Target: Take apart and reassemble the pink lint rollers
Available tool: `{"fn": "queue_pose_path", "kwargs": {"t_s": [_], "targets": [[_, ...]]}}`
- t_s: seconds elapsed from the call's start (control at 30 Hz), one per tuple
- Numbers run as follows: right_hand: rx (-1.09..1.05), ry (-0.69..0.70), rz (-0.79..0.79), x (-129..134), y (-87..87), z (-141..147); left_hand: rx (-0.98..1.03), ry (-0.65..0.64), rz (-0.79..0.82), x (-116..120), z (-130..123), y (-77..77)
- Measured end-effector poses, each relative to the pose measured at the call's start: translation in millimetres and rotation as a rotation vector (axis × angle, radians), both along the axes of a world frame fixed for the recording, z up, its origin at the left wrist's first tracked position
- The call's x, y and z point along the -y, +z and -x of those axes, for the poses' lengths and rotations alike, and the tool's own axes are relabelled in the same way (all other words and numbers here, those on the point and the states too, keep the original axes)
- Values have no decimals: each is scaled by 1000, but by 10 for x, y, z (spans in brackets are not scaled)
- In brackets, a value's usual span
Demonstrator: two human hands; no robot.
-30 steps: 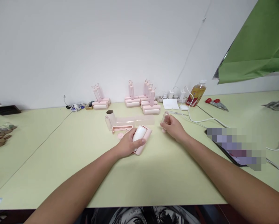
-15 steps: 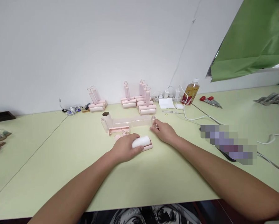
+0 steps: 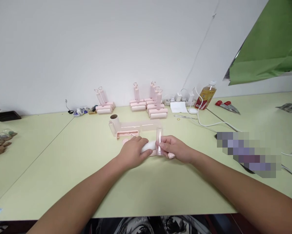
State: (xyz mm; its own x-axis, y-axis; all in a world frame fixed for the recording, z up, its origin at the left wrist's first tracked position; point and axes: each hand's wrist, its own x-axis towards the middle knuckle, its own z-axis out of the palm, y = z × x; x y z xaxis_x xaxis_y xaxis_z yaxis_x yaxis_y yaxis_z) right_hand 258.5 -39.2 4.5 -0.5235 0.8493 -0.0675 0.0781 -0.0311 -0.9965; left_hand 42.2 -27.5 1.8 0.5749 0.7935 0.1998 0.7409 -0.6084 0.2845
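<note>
My left hand (image 3: 133,152) is closed around a lint roller head, a white sticky roll (image 3: 148,147) in a pale pink holder that lies on the table. Between the fingers and thumb of my right hand (image 3: 179,149) is a clear pinkish handle tube (image 3: 159,136), held upright in front of the roll's right end. Whether tube and holder touch cannot be made out. A small pale pink end (image 3: 171,156) shows beneath the right fingers. Just beyond the left hand lie an open pink cover (image 3: 127,133) and a small round pink piece (image 3: 125,141), partly hidden.
Behind stand a cardboard-cored roll (image 3: 115,123), another clear tube (image 3: 112,128) and a clear strip (image 3: 131,125). Assembled pink lint rollers (image 3: 158,112) line the wall. To the right are a drink bottle (image 3: 206,96), white cables (image 3: 219,123) and a blurred-out object (image 3: 245,154).
My right hand has brought the clear tube from behind the roller head toward me, to the roll's right end. The left hand keeps its hold; the view has shifted slightly.
</note>
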Motion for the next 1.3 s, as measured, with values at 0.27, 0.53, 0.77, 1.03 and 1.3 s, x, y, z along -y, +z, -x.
{"fn": "queue_pose_path", "kwargs": {"t_s": [0.27, 0.53, 0.77, 1.03, 1.3], "targets": [[-201, 287, 369, 112, -23, 61, 194, -274, -462, 145, -32, 75], [-240, 244, 373, 102, 3, 51, 147, -324, -443, 152, -23, 140], [-410, -183, 197, 85, 37, 117, 23, -162, -340, 147, -38, 154], [-311, -356, -23, 148, 34, 164, -133, -98, -86, 192, -60, 242], [-235, -440, -129, 192, 0, 168, -243, -52, -19, 239, -89, 238]]}}
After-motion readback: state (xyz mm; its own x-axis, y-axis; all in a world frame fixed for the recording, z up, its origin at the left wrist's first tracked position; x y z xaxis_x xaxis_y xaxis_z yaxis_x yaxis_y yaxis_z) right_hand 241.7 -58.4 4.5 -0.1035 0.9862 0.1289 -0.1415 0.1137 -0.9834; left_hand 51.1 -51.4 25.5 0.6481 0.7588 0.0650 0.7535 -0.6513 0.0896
